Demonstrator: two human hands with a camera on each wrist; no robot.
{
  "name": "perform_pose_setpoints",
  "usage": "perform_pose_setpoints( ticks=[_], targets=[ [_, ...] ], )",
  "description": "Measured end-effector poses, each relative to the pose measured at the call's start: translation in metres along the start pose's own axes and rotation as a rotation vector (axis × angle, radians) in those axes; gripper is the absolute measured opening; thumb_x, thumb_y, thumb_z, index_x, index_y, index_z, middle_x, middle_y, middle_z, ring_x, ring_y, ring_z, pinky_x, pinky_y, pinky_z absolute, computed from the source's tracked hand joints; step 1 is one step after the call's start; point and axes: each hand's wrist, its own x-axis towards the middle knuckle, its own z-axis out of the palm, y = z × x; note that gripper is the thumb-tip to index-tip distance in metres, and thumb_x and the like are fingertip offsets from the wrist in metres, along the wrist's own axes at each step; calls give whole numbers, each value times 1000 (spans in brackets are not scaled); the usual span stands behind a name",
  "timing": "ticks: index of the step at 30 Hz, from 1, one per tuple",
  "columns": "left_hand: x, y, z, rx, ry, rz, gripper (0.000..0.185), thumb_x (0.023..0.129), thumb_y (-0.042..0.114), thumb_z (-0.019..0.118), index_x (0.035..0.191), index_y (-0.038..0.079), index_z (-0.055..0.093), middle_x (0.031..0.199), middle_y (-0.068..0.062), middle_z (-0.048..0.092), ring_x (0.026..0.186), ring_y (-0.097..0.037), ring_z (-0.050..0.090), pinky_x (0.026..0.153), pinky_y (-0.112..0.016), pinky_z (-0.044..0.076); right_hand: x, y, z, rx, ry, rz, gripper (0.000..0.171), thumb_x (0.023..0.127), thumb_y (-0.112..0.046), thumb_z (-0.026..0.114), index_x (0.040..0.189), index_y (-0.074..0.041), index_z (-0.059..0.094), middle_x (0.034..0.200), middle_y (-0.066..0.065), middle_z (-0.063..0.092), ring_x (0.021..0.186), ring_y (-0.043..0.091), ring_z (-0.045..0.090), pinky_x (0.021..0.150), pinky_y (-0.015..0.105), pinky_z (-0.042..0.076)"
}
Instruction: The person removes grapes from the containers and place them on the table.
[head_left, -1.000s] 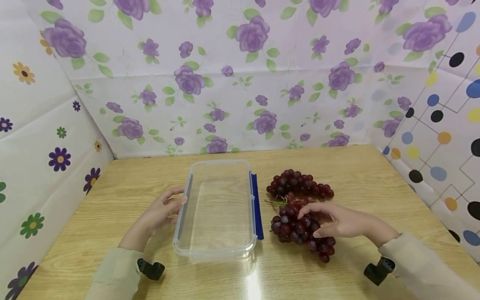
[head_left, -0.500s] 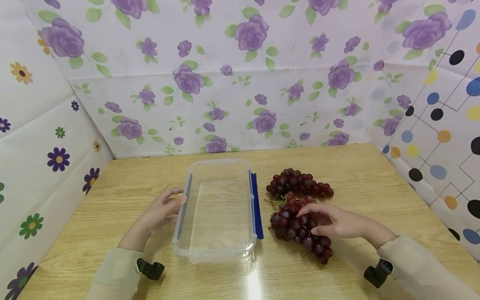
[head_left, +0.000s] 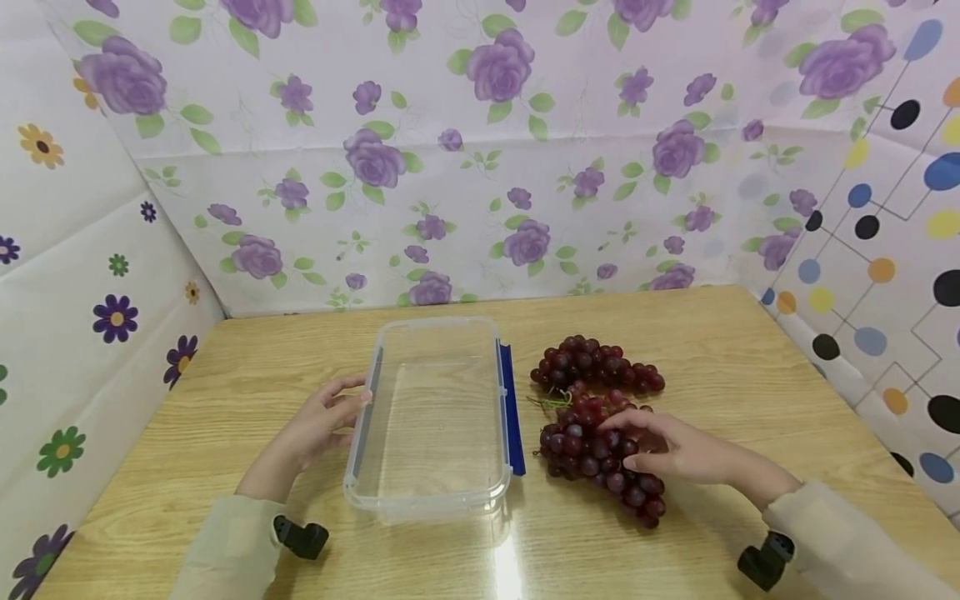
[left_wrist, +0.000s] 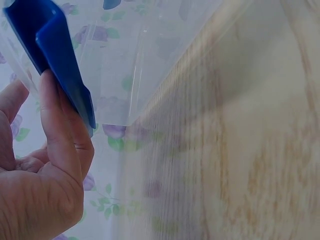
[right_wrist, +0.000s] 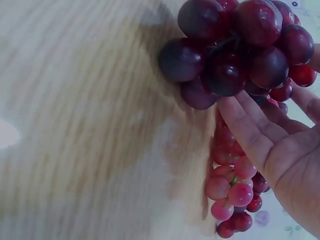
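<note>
A clear plastic food container (head_left: pixel 442 425) stands on the table without a lid on it. A blue side flap (head_left: pixel 513 412) hangs out from its right edge. My left hand (head_left: pixel 318 425) holds the container's left rim. In the left wrist view, its fingers lie against another blue flap (left_wrist: pixel 62 60). A bunch of dark red grapes (head_left: pixel 596 458) lies right of the container, and my right hand (head_left: pixel 678 450) grips it, with thumb and forefinger on the fruit. The right wrist view shows that hand's fingers (right_wrist: pixel 247 122) under large dark grapes (right_wrist: pixel 227 72).
A second bunch of grapes (head_left: pixel 585 362) lies just behind the gripped one, close to it. Both stand on a wood-grain table (head_left: pixel 247 375). Floral cloth (head_left: pixel 450 208) walls the back, and patterned cloth rises at both sides.
The front bunch of grapes has shifted slightly under my right hand, which has moved a little. My left hand and the container have stayed in place.
</note>
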Motion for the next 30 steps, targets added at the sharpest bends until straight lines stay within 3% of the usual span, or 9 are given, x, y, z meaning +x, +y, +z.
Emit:
perform_pose_setpoints(
  ticks=[4, 7, 11, 13, 17, 20, 23, 27, 30],
  targets=[
    [0, 0, 0, 2, 2, -2, 63, 99, 35, 49, 148, 6, 23, 130, -19, 47, 94, -14, 58, 72, -26, 51, -3, 0, 4, 30, 22, 55, 44, 96, -23, 57, 137, -14, 45, 137, 16, 47, 123, 31, 45, 89, 39, 45],
    [0, 0, 0, 5, 5, -4, 63, 99, 36, 49, 148, 6, 23, 130, -19, 46, 93, -12, 58, 71, -25, 50, -6, 0, 7, 36, 39, 84, 46, 97, -26, 55, 138, -11, 42, 139, 21, 43, 126, 43, 40, 92, 50, 43],
    [0, -1, 0, 4, 3, -4, 63, 99, 36, 49, 148, 7, 23, 130, -18, 47, 92, -12, 58, 71, -25, 50, -10, 0, 9, 23, 63, 135, 49, 97, -30, 54, 139, -8, 40, 139, 22, 43, 128, 46, 38, 95, 57, 39],
    [0, 0, 0, 3, 1, -2, 63, 99, 36, 49, 148, 7, 23, 129, -17, 47, 92, -12, 58, 71, -25, 50, -12, 1, 10, 17, 65, 163, 48, 98, -30, 53, 138, -6, 40, 138, 22, 45, 125, 44, 43, 94, 54, 41],
    [0, 0, 0, 0, 4, -1, 62, 99, 35, 49, 148, 6, 23, 128, -16, 48, 91, -11, 57, 71, -25, 50, -17, 3, 8, 15, 49, 179, 44, 98, -28, 53, 132, -2, 46, 130, 19, 51, 115, 32, 52, 88, 36, 47],
    [0, 1, 1, -4, 6, 1, 62, 99, 35, 50, 147, 6, 24, 126, -15, 50, 90, -11, 58, 71, -25, 51, -20, 5, 8, 37, 30, 143, 37, 98, -24, 52, 126, 0, 51, 119, 14, 58, 107, 19, 57, 83, 27, 49],
    [0, 1, 1, -6, 10, 1, 62, 99, 35, 50, 147, 5, 24, 125, -14, 50, 89, -11, 58, 71, -25, 51, -22, 8, 9, 78, 2, 84, 28, 98, -19, 52, 119, -1, 57, 110, 9, 63, 100, 9, 60, 81, 25, 50],
    [0, 1, 1, -7, 16, -4, 63, 99, 35, 50, 147, 5, 24, 126, -15, 50, 89, -10, 58, 71, -25, 51, -23, 11, 12, 95, -43, 8, 21, 95, -13, 58, 113, -5, 61, 107, 3, 65, 98, 5, 60, 82, 26, 50],
    [0, 0, 1, -9, 14, -7, 63, 99, 35, 50, 147, 5, 24, 126, -15, 49, 89, -10, 58, 72, -26, 51, -25, 14, 14, 56, -71, -28, 28, 89, -14, 67, 116, -9, 62, 111, -2, 65, 103, 4, 58, 86, 27, 49]
  ],
)
